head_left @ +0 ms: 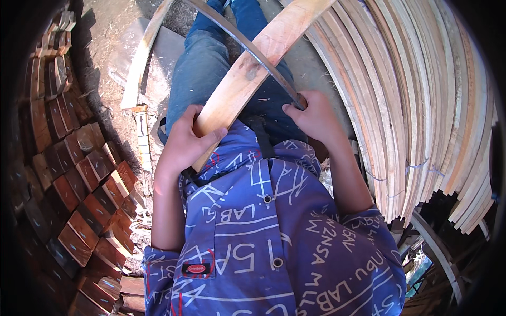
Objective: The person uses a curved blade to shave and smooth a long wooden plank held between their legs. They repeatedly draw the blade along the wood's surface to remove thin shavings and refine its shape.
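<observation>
A pale wooden plank (242,76) slants from my lap up to the top edge of the view. My left hand (191,136) is closed around its near part, thumb on the upper face and fingers over the left edge. Across the plank lies a long, narrow metal blade (263,60), running up to the left and out of the frame. My right hand (315,113) grips the short dark handle (301,101) at its near end, right of the plank. Whether the blade touches the wood, I cannot tell. The plank's far end is cut off by the view.
Long pale boards (390,105) are stacked at the right, tied with thin cord. Many reddish-brown wood blocks (79,210) are piled along the left. A loose pale strip (143,58) lies on the ground at the upper left, near wood shavings. My legs (197,79) stretch ahead.
</observation>
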{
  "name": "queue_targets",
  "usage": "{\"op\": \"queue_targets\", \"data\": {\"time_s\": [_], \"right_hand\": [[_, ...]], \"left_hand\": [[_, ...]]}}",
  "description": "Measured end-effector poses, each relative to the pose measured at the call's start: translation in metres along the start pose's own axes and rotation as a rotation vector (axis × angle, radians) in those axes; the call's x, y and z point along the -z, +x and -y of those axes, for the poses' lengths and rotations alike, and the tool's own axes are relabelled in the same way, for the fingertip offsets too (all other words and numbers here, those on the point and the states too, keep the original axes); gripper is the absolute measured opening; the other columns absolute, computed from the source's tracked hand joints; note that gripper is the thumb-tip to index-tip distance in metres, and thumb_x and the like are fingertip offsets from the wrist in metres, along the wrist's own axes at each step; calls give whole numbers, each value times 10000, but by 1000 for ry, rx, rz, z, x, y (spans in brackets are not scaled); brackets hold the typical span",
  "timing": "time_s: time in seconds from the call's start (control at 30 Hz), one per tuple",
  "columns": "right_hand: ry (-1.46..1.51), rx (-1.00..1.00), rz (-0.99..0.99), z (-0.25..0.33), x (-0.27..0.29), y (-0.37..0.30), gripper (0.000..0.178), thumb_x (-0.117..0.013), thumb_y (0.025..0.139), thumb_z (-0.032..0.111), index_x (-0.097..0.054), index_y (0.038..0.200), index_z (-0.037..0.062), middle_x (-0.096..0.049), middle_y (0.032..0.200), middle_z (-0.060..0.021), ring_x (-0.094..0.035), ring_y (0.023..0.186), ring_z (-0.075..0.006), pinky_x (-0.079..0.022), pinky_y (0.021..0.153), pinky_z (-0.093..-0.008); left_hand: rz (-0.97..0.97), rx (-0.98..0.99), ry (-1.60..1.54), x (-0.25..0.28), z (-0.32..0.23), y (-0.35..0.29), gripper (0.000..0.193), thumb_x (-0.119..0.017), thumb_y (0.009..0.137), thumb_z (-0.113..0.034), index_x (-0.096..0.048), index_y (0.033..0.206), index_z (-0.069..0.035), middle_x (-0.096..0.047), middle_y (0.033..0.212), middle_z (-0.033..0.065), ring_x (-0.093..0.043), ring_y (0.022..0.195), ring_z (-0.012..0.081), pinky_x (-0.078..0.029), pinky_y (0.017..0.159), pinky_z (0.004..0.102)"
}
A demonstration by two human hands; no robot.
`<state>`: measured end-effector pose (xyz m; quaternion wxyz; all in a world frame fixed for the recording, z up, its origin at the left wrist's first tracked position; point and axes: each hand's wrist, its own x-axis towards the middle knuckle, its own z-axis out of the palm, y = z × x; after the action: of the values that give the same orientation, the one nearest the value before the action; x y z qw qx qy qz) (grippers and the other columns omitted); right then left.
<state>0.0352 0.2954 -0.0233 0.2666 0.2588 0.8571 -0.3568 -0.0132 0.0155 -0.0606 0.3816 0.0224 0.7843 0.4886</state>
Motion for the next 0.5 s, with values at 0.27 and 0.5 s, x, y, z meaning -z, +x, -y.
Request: {"op": "queue_targets", "data": {"time_s": [0.27, 0.5], "right_hand": [[802, -94, 507, -29, -5, 8, 258, -733, 873, 164, -512, 762, 93, -493, 562, 9, -443, 445, -64, -332, 422, -245], [656, -72, 333, -46, -2, 28, 252, -776, 852, 226, -600, 852, 45, -559, 614, -12, -516, 492, -93, -397, 457, -260]], "left_hand": [[-14, 20, 321, -8, -20, -11, 674, -886, 673, -245, -497, 1146, 35, -633, 843, 220, -632, 790, 302, -502, 741, 380], [-210, -76, 632, -18, -5, -23, 673, -833, 715, -376, -509, 1154, 18, -621, 999, 275, -598, 974, 427, -465, 870, 485]]}}
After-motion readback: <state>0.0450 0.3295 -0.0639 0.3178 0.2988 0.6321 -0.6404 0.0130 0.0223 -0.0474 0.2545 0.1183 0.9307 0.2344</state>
